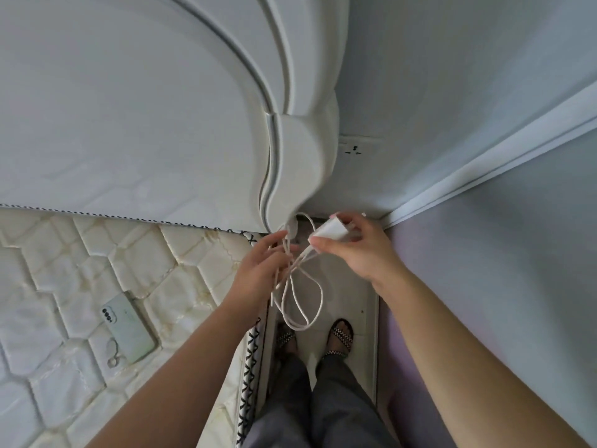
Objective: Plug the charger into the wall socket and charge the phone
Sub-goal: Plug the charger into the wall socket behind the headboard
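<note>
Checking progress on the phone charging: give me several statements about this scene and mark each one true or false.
1. The right hand holds the white charger block. True.
2. The charger is already plugged into the wall socket. False: the socket is unoccupied and the charger is in hand.
3. The phone lies on the mattress. True.
4. The cable is connected to the phone. False: it hangs in loops between the hands, away from the phone.
5. The left hand is gathering the cable. True.

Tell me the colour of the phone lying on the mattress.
Pale mint green, back facing up, on the mattress: the phone shows in the head view.
</note>
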### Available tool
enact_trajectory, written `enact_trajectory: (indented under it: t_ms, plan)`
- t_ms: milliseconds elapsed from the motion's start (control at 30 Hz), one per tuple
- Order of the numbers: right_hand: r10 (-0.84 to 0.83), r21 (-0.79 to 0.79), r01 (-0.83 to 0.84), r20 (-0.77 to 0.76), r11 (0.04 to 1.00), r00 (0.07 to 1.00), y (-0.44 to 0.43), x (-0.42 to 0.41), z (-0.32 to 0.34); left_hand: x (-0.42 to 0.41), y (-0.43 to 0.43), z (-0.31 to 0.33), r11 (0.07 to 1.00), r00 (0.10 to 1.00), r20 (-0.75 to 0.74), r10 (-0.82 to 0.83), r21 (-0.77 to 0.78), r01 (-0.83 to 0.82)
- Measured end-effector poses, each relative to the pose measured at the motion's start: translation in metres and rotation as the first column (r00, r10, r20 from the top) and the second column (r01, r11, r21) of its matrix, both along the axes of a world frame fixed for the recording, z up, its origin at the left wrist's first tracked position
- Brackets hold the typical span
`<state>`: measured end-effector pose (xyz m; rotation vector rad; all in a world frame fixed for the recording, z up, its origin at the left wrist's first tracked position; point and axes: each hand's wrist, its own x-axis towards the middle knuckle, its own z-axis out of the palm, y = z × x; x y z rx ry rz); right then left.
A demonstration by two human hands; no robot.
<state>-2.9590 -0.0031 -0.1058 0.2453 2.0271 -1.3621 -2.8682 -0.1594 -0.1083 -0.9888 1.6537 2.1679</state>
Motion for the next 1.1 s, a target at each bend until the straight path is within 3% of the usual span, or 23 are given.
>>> enact_trajectory:
  t_ms: [167, 367, 500, 600, 733, 800, 833, 900, 967, 1033, 1100]
  plan:
    - [-0.118, -0.141, 0.119, 0.011, 0.983, 0.993, 0.008, 0.0, 0.015, 0.012, -0.002, 0.004, 0.923, 0.98, 0.046, 0.194, -0.347, -0.166]
    - [-0.329, -0.359, 0.324, 0.051, 0.875, 0.943, 0.019, -0.017, 0.034, 0.047, -0.046, 0.019, 0.772, 0.913, -0.011, 0.408, -0.529, -0.352]
    - [-0.275, -0.399, 0.29, 0.095, 0.87, 0.957, 0.012, -0.029, 0.036, 0.065, -0.079, 0.019, 0.786, 0.965, 0.072, 0.251, -0.597, -0.16]
    - [-0.224, -0.365, 0.241, 0.088, 0.899, 0.971, -0.003, -0.029, 0.018, 0.064, -0.095, -0.004, 0.714, 0.989, 0.057, 0.137, -0.697, -0.059]
    - [-0.139, -0.302, 0.134, 0.007, 0.944, 0.99, -0.012, -0.028, -0.03, 0.056, -0.103, -0.062, 0.823, 0.99, 0.073, 0.121, -0.564, -0.059]
    - [-0.138, -0.275, 0.121, -0.046, 0.954, 0.989, -0.012, -0.032, -0.059, 0.052, -0.106, -0.098, 0.828, 0.981, 0.111, 0.159, -0.556, -0.071]
    - [-0.132, -0.26, 0.103, -0.094, 0.96, 0.987, -0.012, -0.034, -0.073, 0.05, -0.11, -0.117, 0.795, 0.971, 0.168, 0.172, -0.605, -0.036]
    - [-0.126, -0.228, 0.076, -0.217, 0.971, 0.968, -0.016, -0.04, -0.098, 0.049, -0.129, -0.151, 0.642, 0.895, 0.429, 0.124, -0.722, 0.258]
    - [-0.15, -0.208, 0.08, -0.345, 0.975, 0.926, -0.019, -0.047, -0.118, 0.049, -0.145, -0.177, 0.5, 0.79, 0.606, 0.097, -0.716, 0.487]
    - [-0.171, -0.215, 0.08, -0.447, 0.973, 0.878, -0.023, -0.053, -0.132, 0.042, -0.15, -0.196, 0.392, 0.868, 0.481, 0.125, -0.827, 0.402]
    - [-0.214, -0.241, 0.095, -0.534, 0.966, 0.818, -0.024, -0.056, -0.144, 0.03, -0.141, -0.206, 0.261, 0.99, 0.133, 0.051, -0.958, 0.115]
